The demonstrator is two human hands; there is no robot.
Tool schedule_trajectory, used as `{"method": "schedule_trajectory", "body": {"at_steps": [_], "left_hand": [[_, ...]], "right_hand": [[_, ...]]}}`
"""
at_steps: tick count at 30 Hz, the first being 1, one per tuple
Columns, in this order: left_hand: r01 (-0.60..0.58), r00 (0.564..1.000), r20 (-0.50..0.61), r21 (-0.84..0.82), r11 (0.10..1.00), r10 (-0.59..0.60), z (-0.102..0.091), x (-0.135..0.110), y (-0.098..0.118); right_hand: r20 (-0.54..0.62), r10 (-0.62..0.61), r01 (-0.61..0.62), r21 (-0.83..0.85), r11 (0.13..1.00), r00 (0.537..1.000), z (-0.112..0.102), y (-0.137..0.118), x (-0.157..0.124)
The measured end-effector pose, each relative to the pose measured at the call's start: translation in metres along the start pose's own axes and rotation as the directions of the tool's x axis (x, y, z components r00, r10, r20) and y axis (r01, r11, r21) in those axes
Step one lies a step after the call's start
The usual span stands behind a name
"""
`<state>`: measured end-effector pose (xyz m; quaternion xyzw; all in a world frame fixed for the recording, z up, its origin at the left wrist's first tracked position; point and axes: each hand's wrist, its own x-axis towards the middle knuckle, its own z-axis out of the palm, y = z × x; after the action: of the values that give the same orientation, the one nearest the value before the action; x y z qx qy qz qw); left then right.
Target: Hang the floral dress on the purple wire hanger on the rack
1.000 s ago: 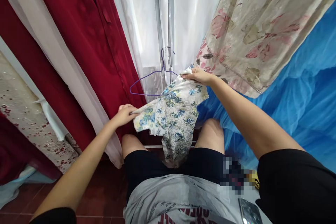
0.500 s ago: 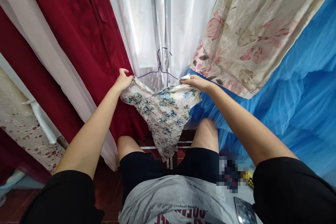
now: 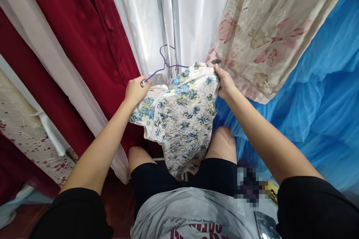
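Observation:
A white garment with blue flower print (image 3: 181,115) hangs between my two hands, draping down over my knees. My left hand (image 3: 136,90) is closed on its left shoulder, right where the end of a purple wire hanger (image 3: 165,64) meets the cloth. On the other side, my right hand (image 3: 224,82) grips the garment's right shoulder. The hanger's hook rises just behind the garment, in front of a metal window frame (image 3: 165,26); its lower part is hidden by the cloth.
Dark red curtain (image 3: 92,44) hangs at the left, white sheer curtain (image 3: 196,18) in the middle. A beige cloth with pink flowers (image 3: 269,30) and blue netting (image 3: 316,97) fill the right. A phone (image 3: 265,226) lies at my right hip. Red tiled floor (image 3: 114,201) below.
My left hand rose from low beside my knee to the garment's left shoulder at the hanger's end. The garment was lifted and spread wider. My right hand moved slightly up and right.

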<state>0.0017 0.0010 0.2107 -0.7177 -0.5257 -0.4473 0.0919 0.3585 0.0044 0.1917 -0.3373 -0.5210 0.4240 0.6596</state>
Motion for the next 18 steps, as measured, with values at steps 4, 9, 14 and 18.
{"method": "schedule_trajectory", "body": {"at_steps": [4, 9, 14, 18], "left_hand": [[0.154, 0.988, 0.002, 0.05, 0.987, -0.154, 0.011, 0.004, -0.027], [0.322, 0.916, -0.047, -0.505, 0.801, -0.398, 0.031, -0.026, -0.037], [0.355, 0.896, 0.213, -0.87, 0.342, -0.389, 0.027, -0.043, 0.016], [0.458, 0.888, 0.454, -0.886, 0.075, -0.075, 0.018, -0.054, 0.086]], "right_hand": [[0.198, -0.049, 0.059, -0.043, 0.997, 0.979, 0.044, -0.023, -0.044], [0.847, -0.026, 0.255, -0.13, 0.958, 0.531, 0.07, -0.033, -0.139], [0.757, -0.197, 0.63, -0.336, 0.7, 0.623, 0.057, -0.003, -0.132], [0.753, -0.29, 0.786, -0.455, 0.418, 0.59, 0.054, 0.03, -0.114]]}}
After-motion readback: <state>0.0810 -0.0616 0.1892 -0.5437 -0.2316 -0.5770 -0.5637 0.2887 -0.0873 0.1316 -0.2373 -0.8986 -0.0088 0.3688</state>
